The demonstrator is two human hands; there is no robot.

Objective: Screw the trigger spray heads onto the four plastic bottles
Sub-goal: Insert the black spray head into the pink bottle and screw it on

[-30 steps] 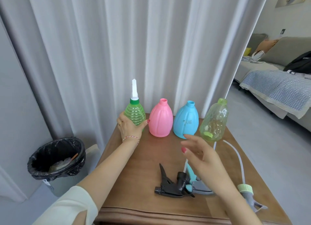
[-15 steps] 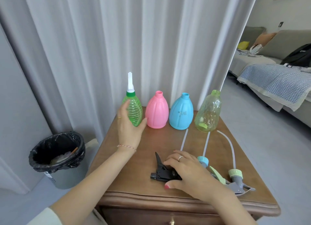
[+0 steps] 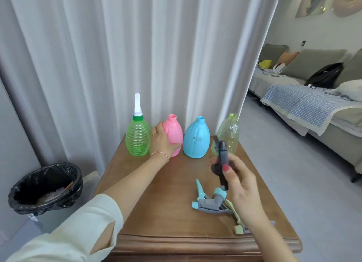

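Observation:
Four bottles stand in a row at the back of the wooden table. The ribbed green bottle at the left carries a white nozzle cap. My left hand grips the left side of the open-necked pink bottle. A blue bottle and a pale yellow-green bottle stand to its right, both with open necks. My right hand holds the black trigger spray head above the table. A teal and grey spray head lies below it. A pale green spray head is partly hidden by my right wrist.
A bin lined with a black bag stands on the floor at the left. White curtains hang right behind the bottles. A grey sofa with a checked blanket and a black bag is at the far right.
My left hand moved from the green bottle to the pink one. My right hand lifted the black spray head off the table.

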